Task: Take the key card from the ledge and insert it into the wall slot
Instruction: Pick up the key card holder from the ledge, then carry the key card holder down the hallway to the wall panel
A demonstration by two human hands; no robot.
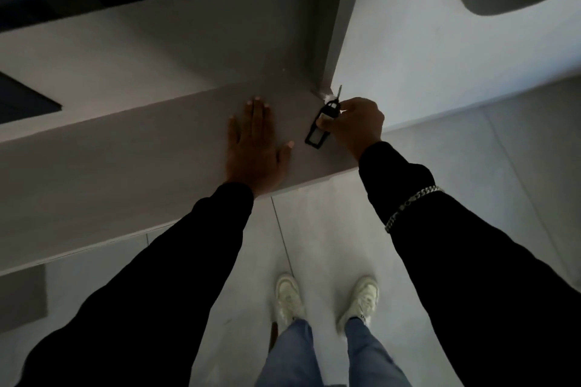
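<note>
One key card [318, 130] is in play — a slim black tag with a pale window, a small metal key [339, 92] hanging off its top end. It sits just right of the frame's centre, at the right end of the ledge [125, 148], close to the corner where the ledge meets the white wall [440, 50]. Its long axis runs on a diagonal, from lower left up to upper right, with the lower end touching or barely off the ledge; which of the two cannot be told.

Two hands show. The right hand [356, 122] has its grip closed on the card's upper part, thumb and fingers pinching it from the right side, so the card extends down and to the left of the grip. The left hand [256, 143] lies flat and open on the ledge, fingers spread, holding nothing, just left of the card. The right hand is plainly the one to carry it.

No wall slot can be made out — the next move likely means lifting the card clear and turning to find it.

One chain bracelet [408, 206] circles the right sleeve; two pale shoes [361, 298] stand on the tiled floor below.
</note>
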